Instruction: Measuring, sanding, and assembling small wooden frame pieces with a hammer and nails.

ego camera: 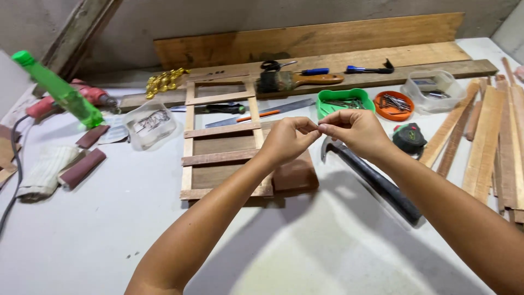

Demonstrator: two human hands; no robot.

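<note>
Pinching together at the fingertips, left hand [288, 139] and right hand [352, 130] meet above the wooden frame [224, 143]; whatever sits between them is too small to identify, probably a nail. Judged light, stiff, easily dropped; best held by the shank. Hammer [371, 177] lies just under the right wrist. Nail tubs [345, 101] stand behind, on the table [109, 229].

Left hand [287, 139] and right hand [353, 129], fingertips pinched together.
</note>
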